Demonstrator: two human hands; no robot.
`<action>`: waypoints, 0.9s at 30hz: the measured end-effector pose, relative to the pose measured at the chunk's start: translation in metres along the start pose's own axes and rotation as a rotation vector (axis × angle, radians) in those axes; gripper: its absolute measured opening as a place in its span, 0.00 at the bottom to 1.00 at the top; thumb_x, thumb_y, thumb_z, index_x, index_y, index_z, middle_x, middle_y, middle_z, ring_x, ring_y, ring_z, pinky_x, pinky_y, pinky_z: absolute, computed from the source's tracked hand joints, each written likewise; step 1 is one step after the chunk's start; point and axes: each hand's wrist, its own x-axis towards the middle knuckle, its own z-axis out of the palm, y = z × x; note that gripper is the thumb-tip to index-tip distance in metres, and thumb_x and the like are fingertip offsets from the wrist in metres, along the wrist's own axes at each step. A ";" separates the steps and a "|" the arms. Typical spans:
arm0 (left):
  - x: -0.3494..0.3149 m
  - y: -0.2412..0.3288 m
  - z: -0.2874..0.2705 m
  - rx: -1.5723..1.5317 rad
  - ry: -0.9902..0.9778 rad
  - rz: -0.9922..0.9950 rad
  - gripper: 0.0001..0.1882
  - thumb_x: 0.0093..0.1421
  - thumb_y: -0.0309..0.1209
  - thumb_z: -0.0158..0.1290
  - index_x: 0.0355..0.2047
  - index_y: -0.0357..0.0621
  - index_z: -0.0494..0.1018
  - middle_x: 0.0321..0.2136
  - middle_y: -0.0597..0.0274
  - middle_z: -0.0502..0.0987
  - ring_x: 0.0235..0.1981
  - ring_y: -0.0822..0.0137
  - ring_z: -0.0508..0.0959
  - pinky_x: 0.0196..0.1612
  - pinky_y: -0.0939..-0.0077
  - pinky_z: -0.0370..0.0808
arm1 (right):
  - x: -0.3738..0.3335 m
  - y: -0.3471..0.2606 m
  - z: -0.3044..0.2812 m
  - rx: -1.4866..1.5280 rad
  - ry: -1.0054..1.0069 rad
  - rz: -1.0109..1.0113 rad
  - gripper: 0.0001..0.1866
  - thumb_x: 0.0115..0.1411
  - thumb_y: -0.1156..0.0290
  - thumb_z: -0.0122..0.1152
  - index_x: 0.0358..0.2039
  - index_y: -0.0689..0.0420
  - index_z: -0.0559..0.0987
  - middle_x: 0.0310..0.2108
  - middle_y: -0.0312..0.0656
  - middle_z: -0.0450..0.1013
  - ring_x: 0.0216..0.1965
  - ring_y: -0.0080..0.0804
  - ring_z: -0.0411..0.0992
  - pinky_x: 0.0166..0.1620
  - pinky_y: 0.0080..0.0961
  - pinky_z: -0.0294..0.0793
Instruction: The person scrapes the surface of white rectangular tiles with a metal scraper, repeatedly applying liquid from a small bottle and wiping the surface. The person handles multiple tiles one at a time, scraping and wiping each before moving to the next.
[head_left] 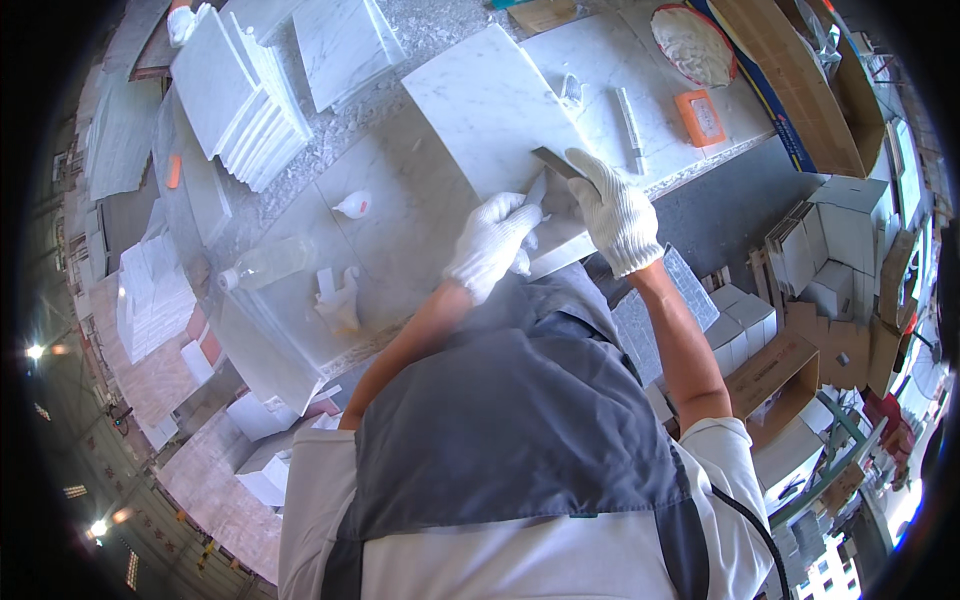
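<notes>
Both hands wear white knit gloves. My left hand (492, 243) presses on the near edge of a white marble tile (487, 110) that lies flat on the marble worktop (390, 230). My right hand (617, 212) grips a flat metal scraper blade (552, 163), its edge laid against the same tile near its right corner. The two hands sit close together, almost touching. A grey apron covers my chest below them.
A stack of white marble tiles (240, 90) stands at the back left, with a clear plastic bottle (262, 265) and a small white squeeze bottle (353, 205) nearer. At the back right are a bowl of white paste (695, 45), an orange block (700, 117) and cardboard boxes (790, 370).
</notes>
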 end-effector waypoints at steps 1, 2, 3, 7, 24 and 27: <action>0.000 -0.001 0.001 -0.007 0.007 0.017 0.16 0.68 0.36 0.56 0.47 0.36 0.76 0.23 0.62 0.76 0.14 0.74 0.73 0.17 0.78 0.70 | 0.000 -0.002 0.002 -0.037 -0.025 0.052 0.19 0.65 0.71 0.60 0.56 0.54 0.80 0.37 0.50 0.81 0.34 0.43 0.81 0.40 0.34 0.78; 0.000 -0.002 0.001 -0.012 0.019 0.009 0.16 0.67 0.36 0.56 0.47 0.35 0.76 0.24 0.62 0.76 0.14 0.75 0.73 0.17 0.78 0.70 | 0.000 -0.003 0.006 -0.059 -0.042 0.044 0.19 0.65 0.70 0.60 0.57 0.53 0.80 0.37 0.50 0.81 0.35 0.44 0.81 0.41 0.35 0.78; 0.001 -0.004 0.001 -0.018 0.023 0.014 0.16 0.67 0.36 0.57 0.47 0.35 0.76 0.24 0.62 0.76 0.15 0.75 0.73 0.17 0.78 0.70 | -0.001 -0.004 0.009 -0.082 0.001 0.016 0.20 0.65 0.69 0.60 0.57 0.52 0.80 0.37 0.50 0.81 0.36 0.45 0.80 0.42 0.36 0.78; 0.004 -0.011 0.001 -0.003 0.029 0.038 0.16 0.67 0.38 0.58 0.46 0.36 0.77 0.25 0.62 0.77 0.15 0.74 0.73 0.18 0.76 0.70 | -0.015 -0.010 0.022 -0.110 0.009 -0.108 0.19 0.65 0.71 0.60 0.56 0.58 0.80 0.33 0.50 0.80 0.34 0.47 0.79 0.39 0.37 0.78; 0.013 -0.029 0.000 0.076 0.058 0.140 0.18 0.66 0.39 0.58 0.48 0.39 0.79 0.29 0.61 0.81 0.21 0.72 0.78 0.24 0.72 0.75 | -0.009 -0.012 0.010 0.013 -0.103 -0.075 0.20 0.64 0.74 0.59 0.57 0.55 0.80 0.36 0.51 0.81 0.35 0.43 0.81 0.41 0.35 0.78; 0.013 -0.033 0.001 0.126 0.087 0.246 0.18 0.66 0.40 0.57 0.49 0.39 0.79 0.29 0.60 0.81 0.22 0.71 0.79 0.25 0.73 0.75 | -0.010 -0.012 0.006 -0.016 -0.187 -0.144 0.20 0.64 0.74 0.56 0.57 0.55 0.81 0.37 0.51 0.82 0.35 0.43 0.81 0.42 0.34 0.80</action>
